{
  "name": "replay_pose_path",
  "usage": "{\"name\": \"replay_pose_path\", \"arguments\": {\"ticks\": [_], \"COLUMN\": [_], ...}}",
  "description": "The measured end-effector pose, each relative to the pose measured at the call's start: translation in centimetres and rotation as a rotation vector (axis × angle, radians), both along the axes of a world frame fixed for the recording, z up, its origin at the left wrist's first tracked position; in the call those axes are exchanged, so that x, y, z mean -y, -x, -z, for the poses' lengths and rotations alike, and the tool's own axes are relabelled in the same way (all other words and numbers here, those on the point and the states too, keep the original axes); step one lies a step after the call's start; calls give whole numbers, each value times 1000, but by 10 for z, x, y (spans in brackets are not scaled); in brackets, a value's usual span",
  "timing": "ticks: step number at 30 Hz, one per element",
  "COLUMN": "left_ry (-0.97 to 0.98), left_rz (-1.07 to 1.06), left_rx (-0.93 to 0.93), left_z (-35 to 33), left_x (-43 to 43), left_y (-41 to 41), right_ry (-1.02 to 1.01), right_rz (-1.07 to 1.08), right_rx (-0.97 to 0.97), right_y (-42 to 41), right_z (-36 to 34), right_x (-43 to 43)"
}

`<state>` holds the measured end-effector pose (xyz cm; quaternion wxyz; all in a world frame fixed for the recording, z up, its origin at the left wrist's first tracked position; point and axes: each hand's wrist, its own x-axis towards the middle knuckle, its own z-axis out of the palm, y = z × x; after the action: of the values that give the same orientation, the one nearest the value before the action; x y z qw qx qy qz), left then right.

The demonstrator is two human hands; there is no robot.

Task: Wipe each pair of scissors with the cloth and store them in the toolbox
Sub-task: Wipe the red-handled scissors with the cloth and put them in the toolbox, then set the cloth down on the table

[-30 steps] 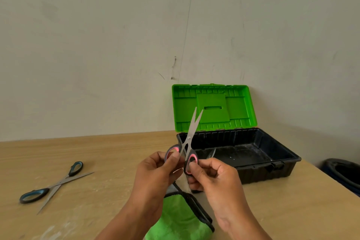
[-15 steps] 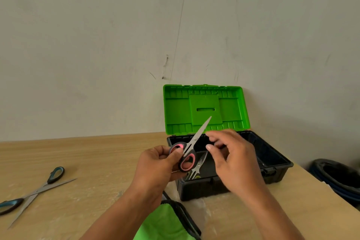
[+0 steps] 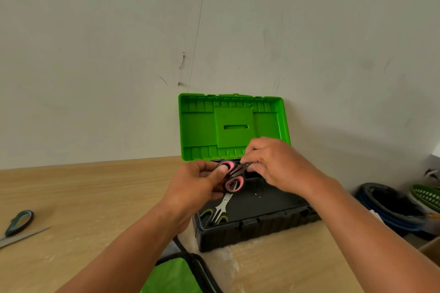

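Observation:
Pink-and-black handled scissors [image 3: 233, 177] hang over the open toolbox [image 3: 273, 226], blades pointing right. My left hand [image 3: 197, 185] pinches the handle loops. My right hand [image 3: 276, 164] pinches the blades, which its fingers mostly hide. Inside the black toolbox, under its raised green lid [image 3: 233, 123], lie scissors with yellow-green handles [image 3: 217, 211]. A green cloth with black trim [image 3: 181, 273] lies at the table's near edge between my forearms. Blue-handled scissors [image 3: 17, 227] lie on the table at far left, partly cut off.
The wooden table [image 3: 95, 192] meets a pale wall behind. Off the table's right end stand a dark bin with a blue rim [image 3: 392, 204] and a green-and-white object [image 3: 426, 195]. A cardboard corner [image 3: 431, 248] shows at the right edge.
The pink scissors' blades have closed and swung down from upright to lie sideways over the toolbox. My right hand left the handle and took the blades. The view shifted right.

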<state>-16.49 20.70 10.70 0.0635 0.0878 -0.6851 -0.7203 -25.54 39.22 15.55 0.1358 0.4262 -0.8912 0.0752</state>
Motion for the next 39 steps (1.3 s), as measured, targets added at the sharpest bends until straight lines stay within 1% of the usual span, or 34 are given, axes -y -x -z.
{"name": "replay_pose_path", "arguments": {"ticks": [4,7,11,15,18,21,23,25,28,31,33,36,39], "left_ry": [384,569,677,738,738,664,588,560,601,682,747,785,793], "left_rz": [-92,-112,-123,-132,-139,-130,-115,-110,-147,-199,-242,-375,-571], "left_rx": [-21,-34,-69,-109,-133,-150,-172,-214,-263,-313,-292,-209,-111], "left_z": [17,30,39,45,48,49,50,52,54,54,57,67,72], "left_x": [7,10,9,8,9,10,13,17,27,47,67,109,158], "left_y": [13,13,11,11,12,10,3,-8,-27,-51,-71,-102,-131], "right_ry": [-99,-223,-355,-397,-398,-334,-223,-52,199,390,485,491,367], "right_rz": [231,335,399,446,447,441,449,464,429,286,181,31,-54], "right_rx": [128,208,271,309,311,335,364,397,418,387,424,498,490], "right_y": [48,78,104,117,117,112,108,99,74,37,4,-44,-81], "right_z": [14,41,72,90,92,86,77,63,41,27,23,30,50], "right_x": [-19,-23,-19,-18,-17,-18,-20,-18,-5,23,51,103,160]}}
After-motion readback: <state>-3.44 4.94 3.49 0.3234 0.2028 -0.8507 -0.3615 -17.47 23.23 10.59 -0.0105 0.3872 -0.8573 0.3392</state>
